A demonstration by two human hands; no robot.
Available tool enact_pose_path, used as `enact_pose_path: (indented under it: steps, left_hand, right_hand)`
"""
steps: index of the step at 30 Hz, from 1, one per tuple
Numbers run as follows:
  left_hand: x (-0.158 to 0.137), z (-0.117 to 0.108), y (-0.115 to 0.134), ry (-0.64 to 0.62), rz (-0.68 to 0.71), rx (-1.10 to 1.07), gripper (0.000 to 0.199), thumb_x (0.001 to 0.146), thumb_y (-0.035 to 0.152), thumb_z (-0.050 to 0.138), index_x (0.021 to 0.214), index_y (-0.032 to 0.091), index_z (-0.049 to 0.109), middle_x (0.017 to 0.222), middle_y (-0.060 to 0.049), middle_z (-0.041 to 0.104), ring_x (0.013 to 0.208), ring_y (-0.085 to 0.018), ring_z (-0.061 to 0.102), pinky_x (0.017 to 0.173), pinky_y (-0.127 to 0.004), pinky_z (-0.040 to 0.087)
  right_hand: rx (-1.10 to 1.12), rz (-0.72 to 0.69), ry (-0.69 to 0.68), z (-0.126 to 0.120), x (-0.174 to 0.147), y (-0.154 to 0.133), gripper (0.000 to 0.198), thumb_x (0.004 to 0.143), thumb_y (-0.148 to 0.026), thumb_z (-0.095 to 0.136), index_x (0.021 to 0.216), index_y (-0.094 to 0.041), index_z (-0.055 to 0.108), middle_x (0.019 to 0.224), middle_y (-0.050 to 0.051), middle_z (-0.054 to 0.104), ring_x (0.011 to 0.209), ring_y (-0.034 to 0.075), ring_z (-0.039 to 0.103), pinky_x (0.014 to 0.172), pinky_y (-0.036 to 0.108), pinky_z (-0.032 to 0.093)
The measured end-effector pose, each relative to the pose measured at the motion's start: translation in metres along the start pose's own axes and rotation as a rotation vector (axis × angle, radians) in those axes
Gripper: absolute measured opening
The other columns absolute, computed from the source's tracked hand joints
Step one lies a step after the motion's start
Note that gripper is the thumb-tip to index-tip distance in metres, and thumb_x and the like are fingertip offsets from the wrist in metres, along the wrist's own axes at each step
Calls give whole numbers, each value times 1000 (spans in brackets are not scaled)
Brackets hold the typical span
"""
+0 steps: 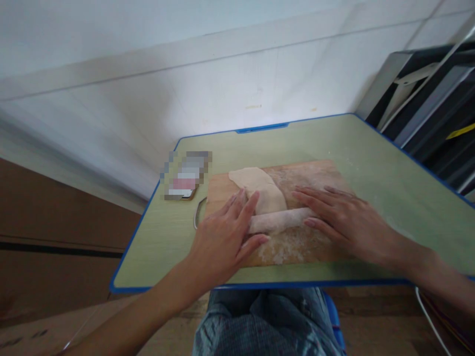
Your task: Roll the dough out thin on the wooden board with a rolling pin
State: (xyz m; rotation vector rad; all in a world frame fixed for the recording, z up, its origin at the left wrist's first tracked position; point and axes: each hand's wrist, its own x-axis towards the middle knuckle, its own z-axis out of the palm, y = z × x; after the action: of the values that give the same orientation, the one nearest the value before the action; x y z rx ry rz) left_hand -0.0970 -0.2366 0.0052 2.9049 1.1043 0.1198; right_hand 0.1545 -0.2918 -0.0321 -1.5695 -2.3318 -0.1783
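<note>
Beyond the wooden board [218,187] we have open tabletop [289,144] up to the wall [230,94]; at the board's left, a pixelated item [188,174] and metal loop [195,215] obstruct us; across it, our left hand [222,232], rolling pin [280,220] and right hand [343,218] bar passage.

Soft, diffuse light fills the middle of the frame, brightest on the wall [297,84] above the table [156,252], where the white turns cool and faintly grey toward the upper left. The lower left, over the brown panel [55,212], and the floor [374,321] at lower right are dim. Shadows beneath the hands [222,235] are faint. Fine detail looks slightly hazy; wide-angle stretching slants lines near the edges. Coarse pixelation masks most of the phone [189,173], left of centre.
</note>
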Motion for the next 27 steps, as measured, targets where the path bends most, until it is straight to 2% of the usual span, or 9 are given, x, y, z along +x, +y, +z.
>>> enact_pose_path:
  steps: [5, 12, 15, 19, 22, 27]
  left_hand:
    - [-9, 3, 11, 2, -16, 42, 69, 92, 59, 23, 144, 14, 25, 142, -18, 43, 128, -29, 46, 91, -42, 50]
    - [-20, 29, 23, 209, -27, 124, 60, 91, 49, 40, 140, 14, 36, 143, -19, 42, 133, -32, 39, 101, -47, 42]
    - [-20, 34, 23, 233, -33, 132, 52, 91, 42, 43, 134, 12, 44, 141, -19, 45, 131, -32, 41, 102, -47, 42]
    - [-18, 32, 16, 225, 9, 92, 44, 92, 39, 44, 126, 12, 50, 139, -16, 48, 131, -29, 41, 104, -43, 40]
    - [-16, 29, 9, 218, 34, 62, 47, 93, 40, 41, 130, 11, 45, 142, -15, 45, 135, -26, 36, 108, -41, 36]
    - [-6, 23, 7, 212, -71, 48, 55, 94, 46, 35, 134, 9, 39, 140, -15, 46, 133, -24, 38, 109, -40, 34]
  right_hand:
    - [-115, 5, 41, 0, -11, -10, 50, 96, -42, 29, 126, -12, 56, 127, 16, 60, 105, 29, 63, 89, 49, 50]
    - [-163, -30, 152, 1, -31, -24, 47, 96, -36, 36, 130, -8, 50, 132, 17, 55, 123, 25, 51, 100, 44, 44]
    - [-191, -43, 127, 0, -32, -23, 43, 95, -34, 38, 126, -9, 54, 133, 17, 54, 123, 26, 50, 101, 45, 42]
    - [-191, -127, 83, -4, -26, -13, 41, 96, -33, 37, 120, -10, 59, 129, 16, 58, 118, 26, 55, 98, 43, 46]
    - [-173, -169, 64, -9, -18, -8, 47, 97, -38, 31, 125, -10, 56, 129, 16, 58, 119, 26, 54, 97, 43, 46]
    - [-167, -110, 9, -13, -2, -10, 53, 96, -44, 30, 132, -12, 52, 135, 15, 53, 126, 27, 47, 103, 45, 39]
